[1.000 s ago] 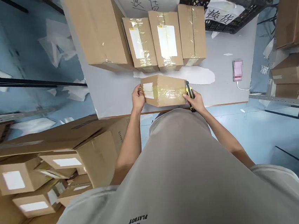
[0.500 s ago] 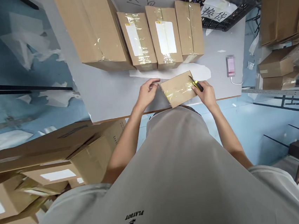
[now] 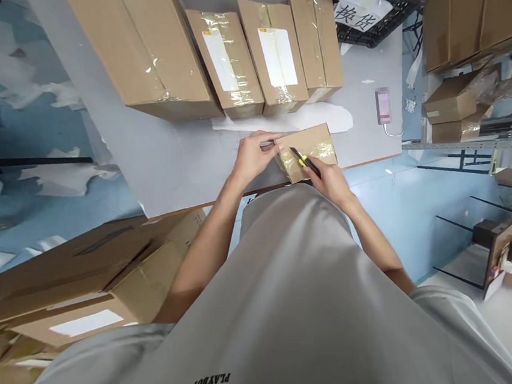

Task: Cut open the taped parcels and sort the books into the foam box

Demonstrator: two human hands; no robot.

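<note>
A small cardboard box (image 3: 309, 140), sealed with shiny clear tape, lies slightly turned at the front edge of the grey table. My left hand (image 3: 254, 158) grips its left end, with thumb and fingertips at the upper left corner. In my right hand (image 3: 331, 183) is a yellow and black utility knife (image 3: 308, 164). The knife is above the taped top of the box, its tip pointing up and left toward my left fingers. Whether the blade touches the tape I cannot tell.
Behind the box, white paper (image 3: 285, 121) lies before several taped cartons (image 3: 277, 57). A black crate (image 3: 374, 35) stands back right, a pink phone-like object (image 3: 383, 106) with a cable at right. Large cartons (image 3: 142, 281) flank my left side; a shelf (image 3: 469, 144) is at right.
My right hand has carried the utility knife leftward from the box's right end to over its left half. My left hand has closed in onto the left end. The camera view has shifted slightly.
</note>
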